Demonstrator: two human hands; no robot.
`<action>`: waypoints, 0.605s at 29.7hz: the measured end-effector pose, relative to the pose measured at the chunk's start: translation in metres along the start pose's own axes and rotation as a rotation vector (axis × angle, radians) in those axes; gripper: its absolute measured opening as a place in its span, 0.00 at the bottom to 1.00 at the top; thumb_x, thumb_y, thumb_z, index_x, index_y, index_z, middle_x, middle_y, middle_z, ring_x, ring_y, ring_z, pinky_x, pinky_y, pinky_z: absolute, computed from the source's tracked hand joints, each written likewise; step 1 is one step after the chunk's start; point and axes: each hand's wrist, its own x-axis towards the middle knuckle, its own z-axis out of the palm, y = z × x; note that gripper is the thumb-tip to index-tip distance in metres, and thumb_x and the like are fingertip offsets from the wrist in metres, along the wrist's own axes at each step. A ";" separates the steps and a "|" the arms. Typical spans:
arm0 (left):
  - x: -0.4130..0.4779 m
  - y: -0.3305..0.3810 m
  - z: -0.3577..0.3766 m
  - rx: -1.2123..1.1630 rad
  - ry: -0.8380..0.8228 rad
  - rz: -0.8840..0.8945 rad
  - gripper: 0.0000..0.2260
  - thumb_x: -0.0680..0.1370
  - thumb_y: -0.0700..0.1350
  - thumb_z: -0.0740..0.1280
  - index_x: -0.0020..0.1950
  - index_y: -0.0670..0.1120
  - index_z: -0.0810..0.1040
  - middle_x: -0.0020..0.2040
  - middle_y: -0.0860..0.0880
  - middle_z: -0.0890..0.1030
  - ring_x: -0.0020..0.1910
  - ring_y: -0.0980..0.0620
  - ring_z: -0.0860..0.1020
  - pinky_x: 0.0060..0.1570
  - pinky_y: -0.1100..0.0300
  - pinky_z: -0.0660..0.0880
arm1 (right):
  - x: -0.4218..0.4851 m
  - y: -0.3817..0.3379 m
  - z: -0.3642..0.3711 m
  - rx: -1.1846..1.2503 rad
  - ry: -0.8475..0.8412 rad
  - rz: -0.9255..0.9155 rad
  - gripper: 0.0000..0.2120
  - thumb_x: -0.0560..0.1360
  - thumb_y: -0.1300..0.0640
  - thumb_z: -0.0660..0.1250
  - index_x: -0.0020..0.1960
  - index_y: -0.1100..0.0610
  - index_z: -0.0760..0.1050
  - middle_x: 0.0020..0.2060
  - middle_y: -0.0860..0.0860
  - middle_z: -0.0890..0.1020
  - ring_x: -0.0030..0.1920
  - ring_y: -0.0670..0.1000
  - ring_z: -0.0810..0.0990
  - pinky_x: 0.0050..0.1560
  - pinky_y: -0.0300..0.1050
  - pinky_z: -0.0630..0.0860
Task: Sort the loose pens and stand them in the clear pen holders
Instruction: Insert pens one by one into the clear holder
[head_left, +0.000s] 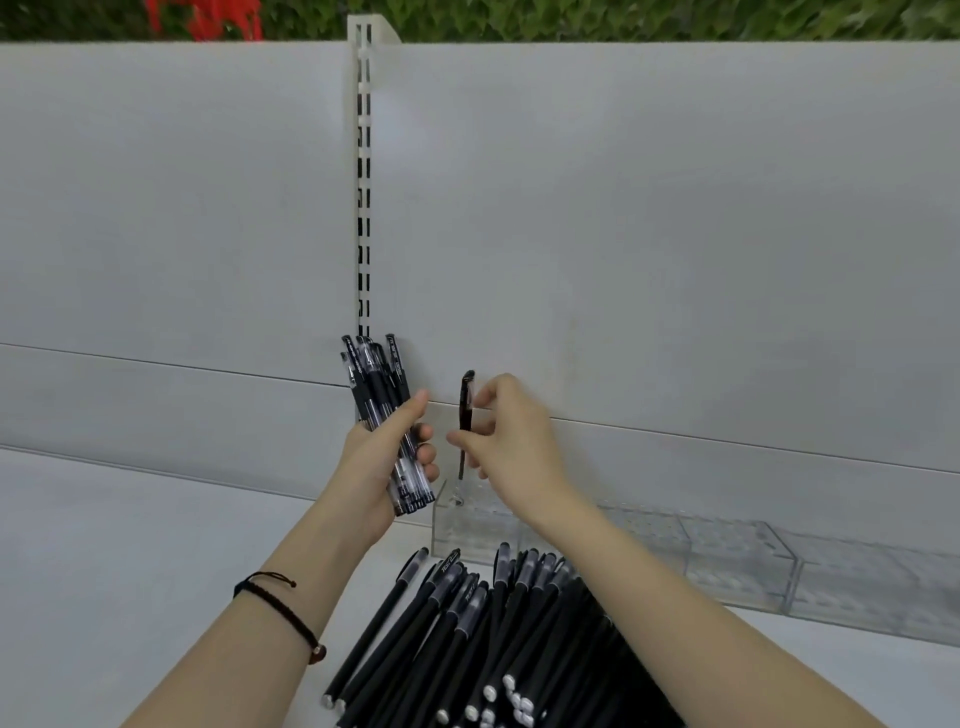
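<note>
A heap of loose matte-black capped pens (493, 639) lies on the white shelf surface (130, 545), just in front of the holders; this stock is unsorted. The left hand (384, 467), with a black cord bracelet (280, 608) at its wrist, is clenched round an upright bundle of clear-barrelled black pens (382, 410). The right hand (514, 441) pinches a single slim dark pen (466, 410), upright, its tip inside the leftmost clear acrylic pen holder (462, 530). No other pen shows in that holder. The further clear holders (737, 566) in the row to the right appear empty. Judgement: task barely begun; nearly all pens remain to be placed
</note>
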 end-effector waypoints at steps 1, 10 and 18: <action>0.000 0.000 0.001 0.001 0.002 0.003 0.09 0.76 0.47 0.70 0.45 0.43 0.72 0.29 0.49 0.73 0.21 0.55 0.69 0.22 0.64 0.69 | 0.000 0.003 0.004 -0.017 0.048 -0.006 0.13 0.71 0.57 0.74 0.46 0.52 0.69 0.37 0.52 0.80 0.37 0.52 0.80 0.40 0.52 0.79; -0.003 0.000 0.006 -0.031 0.002 0.052 0.08 0.78 0.46 0.67 0.47 0.44 0.71 0.35 0.48 0.79 0.22 0.54 0.71 0.21 0.63 0.69 | -0.003 0.008 0.002 -0.335 -0.038 0.044 0.20 0.72 0.39 0.69 0.35 0.56 0.77 0.31 0.51 0.81 0.35 0.53 0.79 0.39 0.48 0.76; -0.006 -0.001 0.004 0.040 -0.120 0.044 0.06 0.76 0.40 0.68 0.49 0.39 0.77 0.37 0.47 0.80 0.30 0.54 0.78 0.21 0.63 0.70 | 0.007 -0.026 -0.031 0.326 -0.038 0.074 0.09 0.75 0.49 0.70 0.40 0.54 0.81 0.31 0.47 0.81 0.25 0.38 0.72 0.31 0.34 0.67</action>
